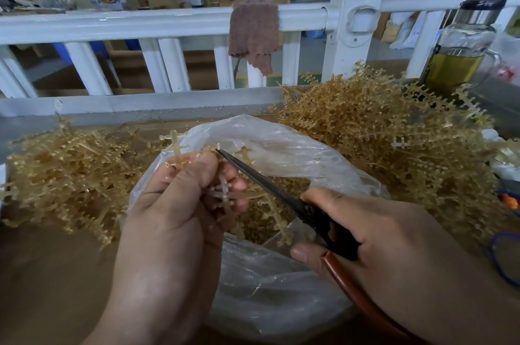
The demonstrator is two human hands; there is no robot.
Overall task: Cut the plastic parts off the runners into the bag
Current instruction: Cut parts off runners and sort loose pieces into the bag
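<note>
A translucent amber runner (pixel 225 193) with short side stubs is gripped in the curled left hand (pixel 180 198) over the open clear bag (pixel 281 145). One pair of scissors (pixel 267 184), blades together, is held in the right hand (pixel 380 232), its tip at the runner. Two heaps of runners are seen, left (pixel 62 176) and right (pixel 380 133) of the single bag.
</note>
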